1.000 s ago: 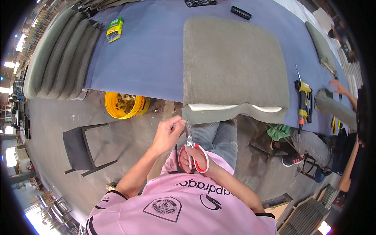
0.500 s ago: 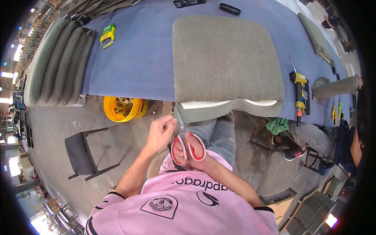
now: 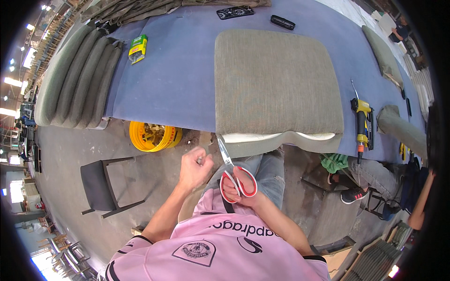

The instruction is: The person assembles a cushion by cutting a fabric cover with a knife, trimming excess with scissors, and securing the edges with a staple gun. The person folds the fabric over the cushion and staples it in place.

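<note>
Blue surface (image 3: 178, 89), centre frame: right hand (image 3: 241, 187) fingers gripping red scissors (image 3: 234, 175) at grey cushion (image 3: 276, 84); left hand (image 3: 194, 166) fisted; blades risk snagging fabric.

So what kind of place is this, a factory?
Probably an upholstery workshop. A grey fabric cushion lies on a long blue-covered workbench, more cushions are stacked at its end, and a yellow power tool sits nearby. The right hand holds red-handled scissors.

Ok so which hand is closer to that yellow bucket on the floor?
The left. The left hand, closed in a fist, sits just right of and below the yellow bucket. The right hand, holding the red-handled scissors, is farther off to the right, under the grey cushion.
</note>
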`<control>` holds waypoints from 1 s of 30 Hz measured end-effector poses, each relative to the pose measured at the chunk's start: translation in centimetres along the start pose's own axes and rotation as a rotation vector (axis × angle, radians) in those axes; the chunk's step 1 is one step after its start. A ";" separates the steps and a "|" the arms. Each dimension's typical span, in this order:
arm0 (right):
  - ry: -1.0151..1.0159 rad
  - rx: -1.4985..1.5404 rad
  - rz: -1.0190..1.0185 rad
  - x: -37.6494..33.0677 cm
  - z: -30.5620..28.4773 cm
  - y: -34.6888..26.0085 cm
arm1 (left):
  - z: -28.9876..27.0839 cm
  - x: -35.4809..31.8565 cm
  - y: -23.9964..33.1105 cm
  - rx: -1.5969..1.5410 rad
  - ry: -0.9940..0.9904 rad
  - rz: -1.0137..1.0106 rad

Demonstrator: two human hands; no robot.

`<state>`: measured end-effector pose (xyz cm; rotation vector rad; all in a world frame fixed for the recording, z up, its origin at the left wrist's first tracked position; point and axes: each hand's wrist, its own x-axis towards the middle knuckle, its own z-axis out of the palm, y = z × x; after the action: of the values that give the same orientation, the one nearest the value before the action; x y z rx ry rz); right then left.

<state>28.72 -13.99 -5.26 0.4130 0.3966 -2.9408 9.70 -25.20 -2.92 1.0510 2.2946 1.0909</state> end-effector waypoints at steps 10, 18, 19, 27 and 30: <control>0.135 -0.568 0.041 -2.1 -1.0 -2.4 | 1.2 3.5 0.9 -0.386 0.104 -0.177; 0.253 -0.633 -0.022 -2.1 0.0 -1.2 | 2.5 4.3 1.9 -0.286 0.143 -0.183; 0.248 -0.639 -0.034 -2.2 0.1 -1.3 | 2.7 4.6 1.8 -0.217 0.199 -0.080; 0.290 -0.902 0.075 -2.2 1.2 -3.5 | 1.7 4.3 2.0 -0.067 0.230 0.027; 0.290 -0.960 0.103 -1.7 1.8 -4.2 | 1.5 4.3 1.7 -0.103 0.218 0.009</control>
<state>29.13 -10.29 -2.10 0.6562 1.6292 -2.2144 8.66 -20.43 -2.62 0.9449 2.3711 1.3719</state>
